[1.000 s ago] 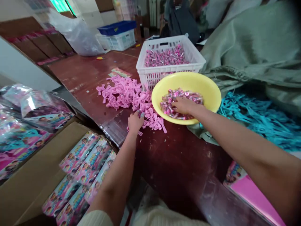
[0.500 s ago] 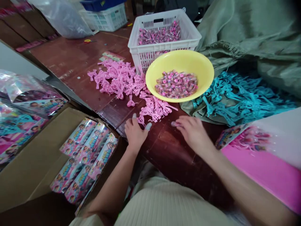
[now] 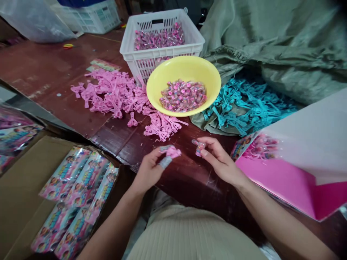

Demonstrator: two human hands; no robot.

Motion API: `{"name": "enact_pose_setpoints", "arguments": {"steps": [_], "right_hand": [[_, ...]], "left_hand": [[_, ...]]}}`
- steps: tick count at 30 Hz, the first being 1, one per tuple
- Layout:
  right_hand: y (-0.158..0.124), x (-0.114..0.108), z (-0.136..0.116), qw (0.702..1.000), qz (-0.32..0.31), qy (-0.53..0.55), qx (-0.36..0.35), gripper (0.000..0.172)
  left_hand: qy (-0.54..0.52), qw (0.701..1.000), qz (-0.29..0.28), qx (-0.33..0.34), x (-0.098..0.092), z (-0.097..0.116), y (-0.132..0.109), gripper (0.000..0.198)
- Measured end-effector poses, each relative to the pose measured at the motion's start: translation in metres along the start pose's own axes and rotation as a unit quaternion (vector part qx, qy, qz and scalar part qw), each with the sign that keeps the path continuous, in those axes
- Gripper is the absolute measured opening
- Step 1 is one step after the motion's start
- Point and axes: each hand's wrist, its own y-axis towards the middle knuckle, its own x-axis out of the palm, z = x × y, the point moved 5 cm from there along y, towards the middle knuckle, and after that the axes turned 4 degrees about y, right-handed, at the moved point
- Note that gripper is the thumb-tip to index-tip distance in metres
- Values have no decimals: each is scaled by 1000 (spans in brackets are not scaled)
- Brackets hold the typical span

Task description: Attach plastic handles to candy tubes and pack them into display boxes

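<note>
My left hand (image 3: 153, 166), with grey wrapping on its thumb and a fingertip, pinches a pink plastic piece (image 3: 173, 152) just in front of the pink pile. Facing it, my right hand (image 3: 221, 159) grips a small clear capsule (image 3: 200, 147) with colored bits inside. A narrow gap separates the two held things. Behind them lies a heap of pink plastic pieces (image 3: 116, 94), some of them bow-shaped. A yellow bowl (image 3: 214, 77) holds many similar capsules with pink caps (image 3: 183, 94).
A white crate (image 3: 162, 52) of capsules stands behind the bowl. Turquoise plastic pieces (image 3: 252, 104) lie on green cloth (image 3: 244, 50). At right is an open pink box (image 3: 276, 177); at left, a carton (image 3: 21, 202) holds printed packs (image 3: 65, 173). Scissors (image 3: 69, 46) lie farther back.
My left hand has lifted a pink piece from the pile's front edge. My right hand has turned, bringing the capsule upright near it. The view has shifted right.
</note>
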Motion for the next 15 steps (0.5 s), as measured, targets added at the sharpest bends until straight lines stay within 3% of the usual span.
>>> {"name": "enact_pose_setpoints", "arguments": {"steps": [3, 7, 10, 15], "right_hand": [[5, -3, -7, 998, -14, 55, -20, 24], [9, -13, -16, 995, -80, -51, -22, 26], [11, -18, -26, 989, -103, -93, -42, 24], [14, -12, -31, 985, -54, -160, -46, 21]], "left_hand": [[-70, 989, -125, -16, 33, 17, 1, 30], [-52, 985, -166, 8, 41, 32, 11, 27], [-19, 987, -160, 20, 40, 37, 15, 23], [111, 987, -59, 97, 39, 40, 16, 30]]}}
